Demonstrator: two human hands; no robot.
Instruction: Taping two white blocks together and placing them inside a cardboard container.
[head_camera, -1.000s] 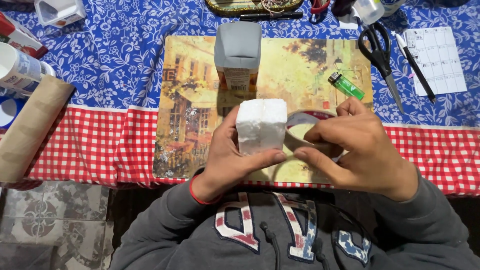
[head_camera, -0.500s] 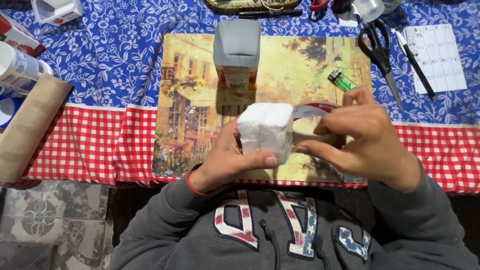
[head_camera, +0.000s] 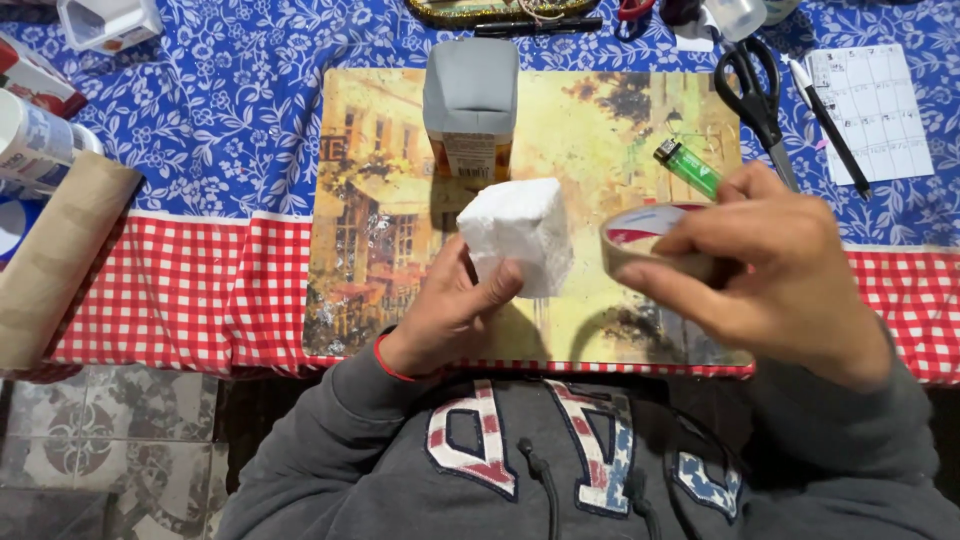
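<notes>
The tape roll (head_camera: 650, 240) has been pulled a little away from the white block (head_camera: 517, 235) since before. The block is gripped by the left hand (head_camera: 450, 310) above the picture mat (head_camera: 620, 130). The roll is pinched by the right hand (head_camera: 780, 270), just beside the block.
</notes>
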